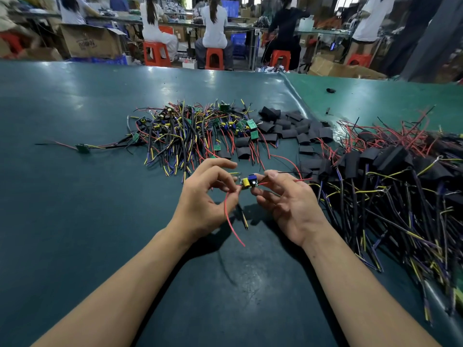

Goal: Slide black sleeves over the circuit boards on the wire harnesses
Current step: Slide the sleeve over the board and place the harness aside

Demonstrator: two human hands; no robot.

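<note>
Between my hands, above the green table mat (75,221), is a small circuit board (248,182) with a yellow and a blue part on it. My left hand (208,196) pinches its left end, and a red wire (231,221) hangs down from there. My right hand (288,199) pinches the board's right end, where red and black leads stick out to the right. The board is bare, with no sleeve on it. Loose black sleeves (288,128) lie in a heap beyond my hands. A tangle of unsleeved harnesses (185,131) lies behind and to the left.
A big pile of harnesses with black sleeves on them (390,176) fills the right side of the table. One lone harness with a green board (82,147) lies far left. People sit on red stools (156,53) at benches beyond the table's far edge.
</note>
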